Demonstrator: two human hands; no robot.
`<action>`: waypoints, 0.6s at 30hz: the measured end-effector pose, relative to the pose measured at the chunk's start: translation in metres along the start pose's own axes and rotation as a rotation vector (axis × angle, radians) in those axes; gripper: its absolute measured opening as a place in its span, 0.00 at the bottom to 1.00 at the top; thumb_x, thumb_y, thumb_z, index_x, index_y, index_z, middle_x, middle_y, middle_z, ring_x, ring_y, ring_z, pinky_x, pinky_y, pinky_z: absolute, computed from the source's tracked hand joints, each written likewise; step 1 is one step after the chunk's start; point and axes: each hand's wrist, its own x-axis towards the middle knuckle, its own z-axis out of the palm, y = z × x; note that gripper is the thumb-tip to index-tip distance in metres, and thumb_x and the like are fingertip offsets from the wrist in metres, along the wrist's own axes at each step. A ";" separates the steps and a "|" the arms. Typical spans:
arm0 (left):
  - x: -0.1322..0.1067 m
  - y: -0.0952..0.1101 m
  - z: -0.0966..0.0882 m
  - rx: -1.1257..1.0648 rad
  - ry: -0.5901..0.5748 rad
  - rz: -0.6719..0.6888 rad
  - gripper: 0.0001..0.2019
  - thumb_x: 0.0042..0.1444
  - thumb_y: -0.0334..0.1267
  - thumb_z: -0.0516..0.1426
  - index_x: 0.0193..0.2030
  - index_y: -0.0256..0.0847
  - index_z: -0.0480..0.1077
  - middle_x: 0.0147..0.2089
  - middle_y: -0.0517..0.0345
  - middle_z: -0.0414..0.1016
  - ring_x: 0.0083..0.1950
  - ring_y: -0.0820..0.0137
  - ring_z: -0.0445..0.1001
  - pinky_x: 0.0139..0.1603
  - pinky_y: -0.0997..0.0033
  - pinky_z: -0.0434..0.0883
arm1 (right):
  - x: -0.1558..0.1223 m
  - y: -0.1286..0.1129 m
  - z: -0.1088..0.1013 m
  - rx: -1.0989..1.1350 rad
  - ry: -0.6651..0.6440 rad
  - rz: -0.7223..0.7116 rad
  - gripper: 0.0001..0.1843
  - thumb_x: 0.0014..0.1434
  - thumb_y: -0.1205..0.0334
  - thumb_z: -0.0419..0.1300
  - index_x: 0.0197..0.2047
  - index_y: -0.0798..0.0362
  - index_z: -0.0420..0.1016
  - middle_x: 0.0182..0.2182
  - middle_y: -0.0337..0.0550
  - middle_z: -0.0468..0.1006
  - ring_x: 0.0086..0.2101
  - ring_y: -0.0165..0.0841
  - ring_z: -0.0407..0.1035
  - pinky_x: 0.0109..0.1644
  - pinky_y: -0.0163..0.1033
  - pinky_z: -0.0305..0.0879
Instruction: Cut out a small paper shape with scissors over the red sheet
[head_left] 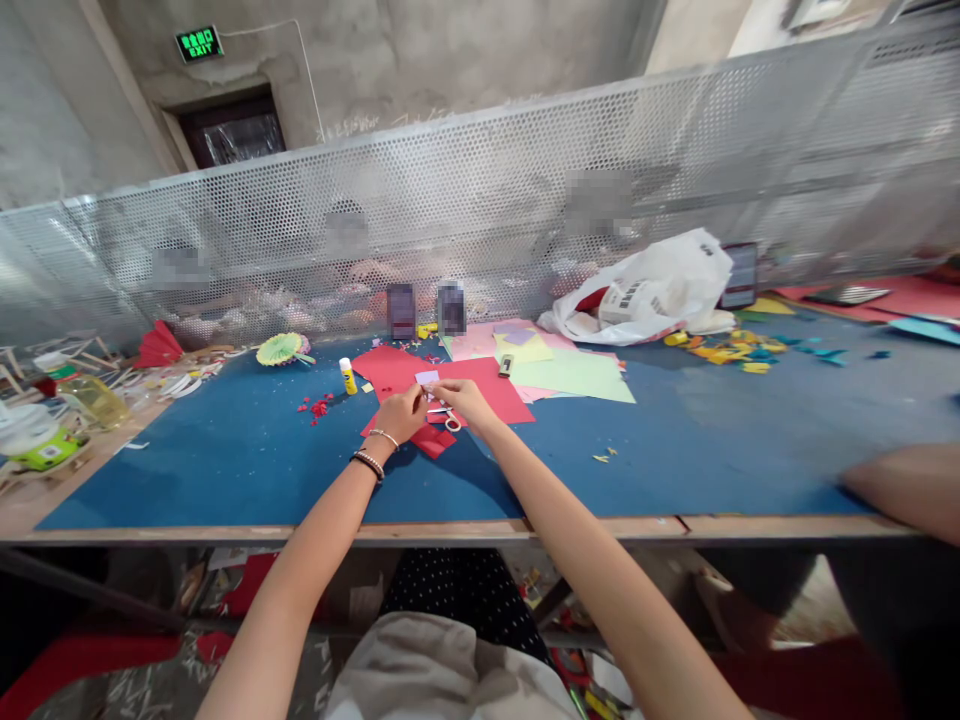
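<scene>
Above the red paper (390, 366), my left hand (403, 414) and my right hand (463, 398) meet fingertip to fingertip. Both are closed in a pinch; whatever small piece sits between the fingers is too small to make out. A light purple paper piece (427, 377) shows just beyond the fingertips; whether they touch it I cannot tell. White-handled scissors (452, 421) lie under my right hand, their blades partly hidden. Folded red paper (435, 443) lies nearer me. To the left a yellow glue stick (347, 376) stands upright, with red scraps (321, 408) beside it.
Pastel sheets (577, 374) and a small cutter or sharpener-like object (506, 366) lie to the right. Behind are two phones (401, 311), a white plastic bag (645, 290) and a perforated metal screen (480, 190). A green paper fan (281, 348) lies left; another person's arm (904, 485) rests right.
</scene>
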 end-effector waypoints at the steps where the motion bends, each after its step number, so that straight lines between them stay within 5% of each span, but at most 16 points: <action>1: 0.000 0.000 0.000 -0.001 0.002 0.000 0.11 0.63 0.39 0.46 0.42 0.39 0.68 0.33 0.53 0.77 0.34 0.67 0.76 0.30 0.72 0.60 | 0.000 0.000 0.000 0.000 0.000 -0.002 0.20 0.44 0.48 0.65 0.34 0.56 0.81 0.33 0.46 0.81 0.35 0.36 0.72 0.42 0.39 0.66; 18: 0.000 -0.001 0.001 -0.010 -0.006 -0.008 0.12 0.62 0.39 0.46 0.42 0.39 0.69 0.33 0.51 0.77 0.33 0.66 0.76 0.30 0.72 0.61 | 0.000 0.001 0.000 -0.001 -0.010 -0.009 0.19 0.44 0.49 0.65 0.33 0.56 0.80 0.32 0.46 0.80 0.35 0.36 0.72 0.41 0.38 0.66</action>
